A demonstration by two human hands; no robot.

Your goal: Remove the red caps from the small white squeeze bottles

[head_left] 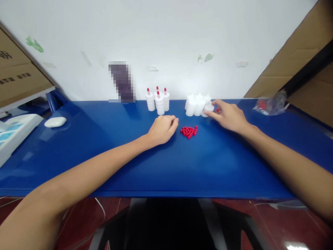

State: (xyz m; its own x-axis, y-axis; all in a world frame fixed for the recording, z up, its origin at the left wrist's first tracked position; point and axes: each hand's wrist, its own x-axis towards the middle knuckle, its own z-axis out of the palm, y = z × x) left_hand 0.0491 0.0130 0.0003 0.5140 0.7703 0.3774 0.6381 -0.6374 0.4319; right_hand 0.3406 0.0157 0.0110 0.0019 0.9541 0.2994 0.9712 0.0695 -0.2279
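My right hand (229,114) has thumb and fingers around a white squeeze bottle (208,110) at the right end of a cluster of uncapped white bottles (195,104). Some red shows just behind its fingers. My left hand (162,130) rests on the table with its fingers curled closed; whatever may be inside them is hidden. Between the hands lies a tight group of small red caps (188,132). Beyond my left hand, several white bottles with red tips (160,104) stand upright near the wall.
The blue table (166,170) meets a white wall (177,41). At left are a white computer mouse (55,122) and a white power strip (18,132). A clear plastic bag (270,104) with red pieces lies at right. Cardboard boxes (291,59) flank the table.
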